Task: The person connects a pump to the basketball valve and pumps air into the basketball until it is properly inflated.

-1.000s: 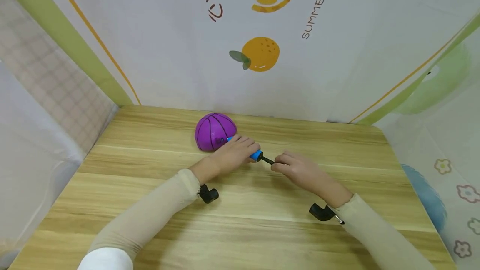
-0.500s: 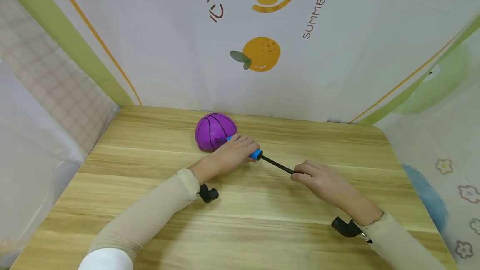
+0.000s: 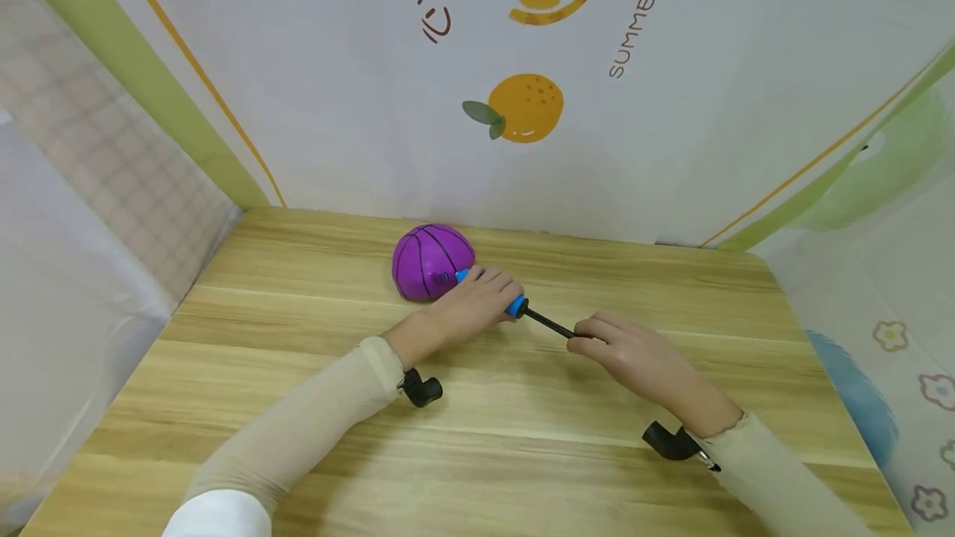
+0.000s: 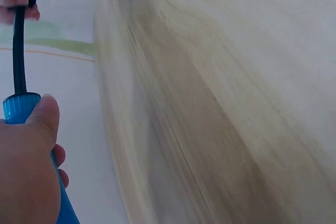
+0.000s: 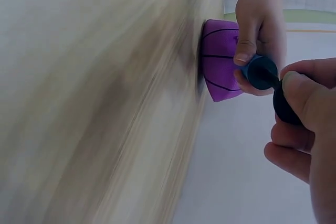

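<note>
A purple ball (image 3: 429, 262) with black seam lines, part-deflated and domed, sits toward the back of the table. My left hand (image 3: 477, 305) grips the blue barrel of a hand pump (image 3: 516, 306), whose front end points at the ball's side. The left wrist view shows my left thumb along the blue barrel (image 4: 19, 107) close to its end cap. From that cap a black rod (image 3: 550, 322) sticks out. My right hand (image 3: 634, 359) pinches the black handle (image 5: 286, 107) at the rod's end between thumb and fingers. The pump's tip is hidden behind my left hand.
The wood-grain table (image 3: 477, 471) extends around both forearms. A white printed curtain (image 3: 358, 123) with orange drawings hangs right behind its back edge. Black wrist mounts (image 3: 423, 389) stick out beneath the sleeves.
My right hand drew the handle away, lengthening the visible rod, then came slightly back toward the barrel. My left hand keeps its grip on the pump, and the ball stays in place.
</note>
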Demonstrator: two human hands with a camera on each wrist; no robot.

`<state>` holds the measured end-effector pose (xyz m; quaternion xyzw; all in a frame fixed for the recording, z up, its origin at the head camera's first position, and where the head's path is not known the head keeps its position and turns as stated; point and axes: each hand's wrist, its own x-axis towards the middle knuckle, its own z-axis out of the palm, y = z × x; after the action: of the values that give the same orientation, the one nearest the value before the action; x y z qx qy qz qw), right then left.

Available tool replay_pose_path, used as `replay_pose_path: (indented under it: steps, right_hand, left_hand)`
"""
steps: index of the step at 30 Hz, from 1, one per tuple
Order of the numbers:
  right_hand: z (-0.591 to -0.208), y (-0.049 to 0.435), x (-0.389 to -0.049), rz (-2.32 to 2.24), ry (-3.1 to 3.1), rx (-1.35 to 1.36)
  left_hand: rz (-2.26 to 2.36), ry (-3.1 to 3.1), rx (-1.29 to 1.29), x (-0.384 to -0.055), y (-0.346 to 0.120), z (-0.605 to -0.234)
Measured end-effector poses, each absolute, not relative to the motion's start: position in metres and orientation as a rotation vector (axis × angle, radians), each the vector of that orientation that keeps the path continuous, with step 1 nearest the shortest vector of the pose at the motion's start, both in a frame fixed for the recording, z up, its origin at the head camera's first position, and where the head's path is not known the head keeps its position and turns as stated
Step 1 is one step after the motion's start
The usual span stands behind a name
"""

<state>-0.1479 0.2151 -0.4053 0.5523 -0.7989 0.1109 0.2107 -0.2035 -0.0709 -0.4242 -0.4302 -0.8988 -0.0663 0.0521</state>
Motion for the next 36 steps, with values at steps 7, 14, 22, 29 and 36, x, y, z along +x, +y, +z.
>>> replay_pose_path:
  steps: [7,14,22,29,36]
  right_hand:
    - [-0.408,0.192,-0.165,0.290,-2.249,1.526]
    - [-0.414,0.173,-0.178,0.267,-2.237,1.544]
    - [-0.418,0.170,-0.179,0.257,-2.193,1.546]
    - [-0.416,0.181,-0.172,0.271,-2.158,1.555]
    - [-0.410,0.201,-0.157,0.274,-2.150,1.547]
  left_hand:
    - [-0.170,-2.720,-1.297,-0.202,-0.073,-0.422]
    - [-0.146,-2.719,-1.303,-0.199,-0.071,-0.421]
    - [-0.150,-2.722,-1.319,-0.198,-0.071,-0.421]
    - [-0.196,-2.735,-1.322,-0.201,-0.076,-0.418]
    - [-0.183,-2.747,-1.327,-0.203,-0.076,-0.422]
